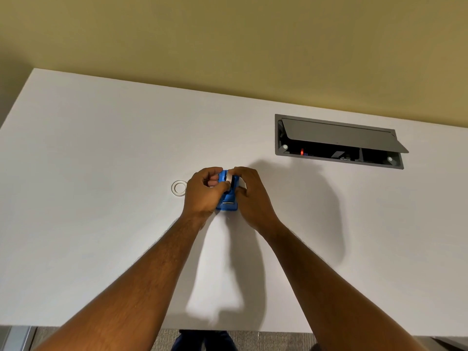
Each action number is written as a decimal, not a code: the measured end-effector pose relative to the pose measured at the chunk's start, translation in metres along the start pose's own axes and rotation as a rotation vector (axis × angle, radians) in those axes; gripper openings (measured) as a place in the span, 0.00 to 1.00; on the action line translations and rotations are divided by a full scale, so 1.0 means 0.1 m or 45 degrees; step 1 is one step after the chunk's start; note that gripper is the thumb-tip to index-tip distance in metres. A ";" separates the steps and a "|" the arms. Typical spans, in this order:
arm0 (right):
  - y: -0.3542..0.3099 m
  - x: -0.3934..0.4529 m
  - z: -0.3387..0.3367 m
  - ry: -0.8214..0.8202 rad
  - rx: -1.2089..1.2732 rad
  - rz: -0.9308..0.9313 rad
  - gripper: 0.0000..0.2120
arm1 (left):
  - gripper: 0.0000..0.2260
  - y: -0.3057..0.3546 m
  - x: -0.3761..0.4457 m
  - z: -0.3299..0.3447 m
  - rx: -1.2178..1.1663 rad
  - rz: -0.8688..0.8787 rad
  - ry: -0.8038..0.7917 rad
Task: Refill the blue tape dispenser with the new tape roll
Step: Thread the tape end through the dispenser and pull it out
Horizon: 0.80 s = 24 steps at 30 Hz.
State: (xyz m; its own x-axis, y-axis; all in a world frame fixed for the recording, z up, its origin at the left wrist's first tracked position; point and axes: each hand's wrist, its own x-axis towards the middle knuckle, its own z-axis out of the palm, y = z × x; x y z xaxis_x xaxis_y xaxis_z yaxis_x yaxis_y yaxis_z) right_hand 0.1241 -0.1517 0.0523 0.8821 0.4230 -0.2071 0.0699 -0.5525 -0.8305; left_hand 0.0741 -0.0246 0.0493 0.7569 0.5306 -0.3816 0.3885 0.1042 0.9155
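The blue tape dispenser (228, 198) sits mid-table between both hands. My left hand (202, 192) grips its left side, fingers curled over the top. My right hand (249, 193) wraps its right side and pinches a white tape roll (229, 178) at the dispenser's top; most of the roll is hidden by my fingers. A clear, thin ring (179, 187), seemingly a bare tape core, lies flat on the table just left of my left hand.
The white table (101, 173) stretches wide around the hands. A grey recessed cable box (338, 141) with its lid propped open is set into the table at the back right. A yellow wall rises behind the table.
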 end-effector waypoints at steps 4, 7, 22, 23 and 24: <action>0.00 -0.02 0.02 0.031 -0.021 -0.039 0.15 | 0.16 -0.03 0.02 0.00 0.021 0.000 0.001; 0.00 -0.03 0.02 0.075 -0.051 -0.084 0.13 | 0.16 -0.03 0.02 0.00 0.014 0.000 -0.011; -0.06 -0.05 -0.02 0.273 -0.173 -0.292 0.03 | 0.16 -0.06 0.06 -0.07 -0.057 0.015 -0.097; -0.05 -0.05 -0.01 0.272 -0.167 -0.277 0.03 | 0.16 -0.07 0.07 -0.08 -0.056 0.023 -0.103; -0.05 -0.05 0.00 0.273 -0.164 -0.253 0.02 | 0.15 -0.08 0.07 -0.08 -0.057 0.032 -0.111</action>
State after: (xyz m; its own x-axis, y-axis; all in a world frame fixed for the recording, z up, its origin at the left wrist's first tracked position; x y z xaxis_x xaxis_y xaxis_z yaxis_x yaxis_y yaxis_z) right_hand 0.1191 -0.1504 0.0576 0.9224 0.3784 0.0773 0.2968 -0.5665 -0.7687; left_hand 0.0723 -0.0147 0.0406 0.8096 0.4587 -0.3663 0.3466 0.1301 0.9289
